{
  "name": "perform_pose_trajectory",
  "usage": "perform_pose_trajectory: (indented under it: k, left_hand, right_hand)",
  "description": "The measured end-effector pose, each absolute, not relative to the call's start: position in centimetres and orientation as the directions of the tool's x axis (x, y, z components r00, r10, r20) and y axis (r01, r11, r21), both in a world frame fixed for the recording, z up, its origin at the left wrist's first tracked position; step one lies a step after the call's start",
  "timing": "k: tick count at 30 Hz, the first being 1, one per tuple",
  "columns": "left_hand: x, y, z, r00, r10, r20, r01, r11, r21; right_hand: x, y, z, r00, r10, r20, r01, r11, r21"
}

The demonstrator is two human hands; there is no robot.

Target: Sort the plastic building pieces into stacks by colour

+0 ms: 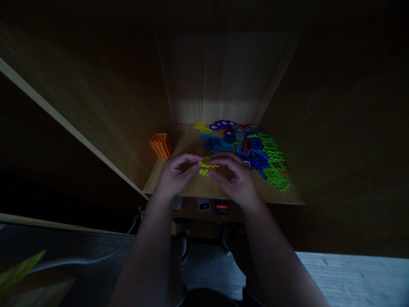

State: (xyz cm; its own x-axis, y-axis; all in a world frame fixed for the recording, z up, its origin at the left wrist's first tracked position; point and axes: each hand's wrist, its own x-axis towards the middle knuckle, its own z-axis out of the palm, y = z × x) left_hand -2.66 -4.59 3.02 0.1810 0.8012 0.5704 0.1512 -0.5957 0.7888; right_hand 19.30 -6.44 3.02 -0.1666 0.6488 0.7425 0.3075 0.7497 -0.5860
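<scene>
Between my two hands, above the front of a wooden shelf [185,186], are small yellow interlocking toy pieces [207,165] with notched edges. My left hand [176,172] grips them from the left with thumb and fingers closed. From the right, my right hand [234,175] pinches the same yellow pieces, fingers over the top and thumb below. How the pieces join is too dim to make out. Beyond my right hand lies a heap of blue interlocking pieces [257,158], partly hidden by that hand. A stack of orange pieces [160,146] stands to the left.
Loose yellow pieces [201,125] and purple pieces [223,124] lie at the shelf's back. Green pieces [277,177] reach the right front. Wooden panels enclose the shelf on both sides. Below its front edge are a phone [222,207], a grey device [203,204] and a cable.
</scene>
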Motion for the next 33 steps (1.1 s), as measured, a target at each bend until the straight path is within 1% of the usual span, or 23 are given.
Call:
perform_pose_trajectory:
  k: [3,9,12,14,19,22,26,29,31,33]
  left_hand:
    - [-2.6,-4.7,3.2,0.198,0.795,0.573,0.165,-0.604,0.78]
    - [-2.6,-4.5,2.9,0.179,0.791,0.585,0.143,-0.609,0.78]
    - [-2.7,-4.6,2.7,0.164,0.795,0.584,0.163,-0.606,0.779]
    - [-2.7,-4.7,2.8,0.155,0.796,0.586,0.179,-0.605,0.775]
    - [-2.6,-4.8,2.9,0.153,0.789,0.594,0.179,-0.614,0.769]
    - [-2.5,-4.8,3.0,0.149,0.794,0.589,0.189,-0.607,0.772]
    - [-2.5,-4.9,3.0,0.149,0.796,0.587,0.193,-0.605,0.772]
    - [-2.4,-4.9,3.1,0.149,0.795,0.588,0.2,-0.607,0.769]
    - [-2.4,-4.8,3.2,0.153,0.796,0.586,0.194,-0.605,0.772]
    - [-2.3,-4.8,3.3,0.179,0.794,0.581,0.18,-0.607,0.774]
  right_hand:
    - [19.4,-6.5,2.6,-0.182,0.66,0.729,0.296,0.743,-0.6]
    - [19.4,-6.6,1.1,-0.195,0.758,0.623,0.131,0.649,-0.749]
    - [19.3,-6.5,0.9,-0.181,0.786,0.592,0.109,0.614,-0.782]
    - [19.3,-6.4,1.2,-0.164,0.778,0.606,0.133,0.626,-0.768]
    - [19.4,-6.3,2.3,-0.123,0.709,0.695,0.293,0.695,-0.657]
    - [19.4,-6.4,2.6,-0.12,0.686,0.718,0.342,0.708,-0.618]
    - [19.3,-6.5,2.7,-0.094,0.67,0.736,0.36,0.712,-0.602]
    - [19.4,-6.6,2.6,-0.077,0.68,0.729,0.375,0.697,-0.611]
    - [19.4,-6.7,2.4,-0.093,0.692,0.716,0.35,0.696,-0.627]
    - [19.4,-6.7,2.0,-0.118,0.709,0.695,0.279,0.696,-0.662]
